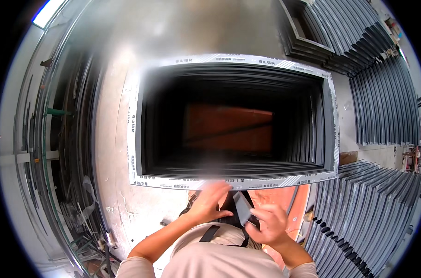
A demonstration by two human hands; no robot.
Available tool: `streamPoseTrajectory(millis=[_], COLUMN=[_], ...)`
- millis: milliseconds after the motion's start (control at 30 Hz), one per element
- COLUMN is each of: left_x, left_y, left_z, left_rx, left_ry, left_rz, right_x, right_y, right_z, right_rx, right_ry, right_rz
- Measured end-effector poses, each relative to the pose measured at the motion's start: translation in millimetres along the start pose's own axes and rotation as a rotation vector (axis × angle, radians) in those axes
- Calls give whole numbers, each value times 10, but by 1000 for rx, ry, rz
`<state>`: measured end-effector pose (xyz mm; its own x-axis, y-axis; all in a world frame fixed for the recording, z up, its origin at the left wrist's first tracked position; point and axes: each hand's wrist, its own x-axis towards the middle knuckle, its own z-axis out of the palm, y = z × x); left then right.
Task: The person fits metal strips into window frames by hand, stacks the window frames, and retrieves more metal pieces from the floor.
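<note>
A stack of dark rectangular frames (233, 181), with white printed film on the top one, stands in front of me. My left hand (210, 204) is at the near edge of the top frame. Its fingers are stretched out with the thumb apart, and blur hides whether the fingertips touch the film. Just to the right, my right hand (269, 223) is closed around a small flat grey piece (242, 208) with a dark edge. That piece is tilted, close to my body and below the frame's near side; its exact kind cannot be made out.
More stacked dark frames (307, 44) stand at the far right. Rows of grey metal profiles (382, 102) and leaning grey frames (368, 213) line the right side. Long bars (80, 139) lean on a rack at the left. A reddish board (297, 204) lies beneath the stack.
</note>
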<state>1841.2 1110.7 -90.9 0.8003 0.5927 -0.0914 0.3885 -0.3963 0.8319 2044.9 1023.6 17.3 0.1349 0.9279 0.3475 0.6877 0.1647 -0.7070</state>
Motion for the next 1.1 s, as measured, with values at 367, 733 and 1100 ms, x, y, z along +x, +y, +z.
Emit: streamPoseTrajectory(millis=[367, 733, 1100], left_x=[902, 1660, 846], left_y=[680, 1438, 437], left_z=[185, -1739, -546], left_rx=[-392, -1364, 341], left_ry=[-220, 650, 437], left_rz=[176, 141, -178], right_x=[1043, 6, -139], right_y=[-208, 525, 1516], right_z=[-788, 71, -1162], right_rx=[432, -240, -338], right_ry=[611, 146, -427], right_rz=[64, 217, 370])
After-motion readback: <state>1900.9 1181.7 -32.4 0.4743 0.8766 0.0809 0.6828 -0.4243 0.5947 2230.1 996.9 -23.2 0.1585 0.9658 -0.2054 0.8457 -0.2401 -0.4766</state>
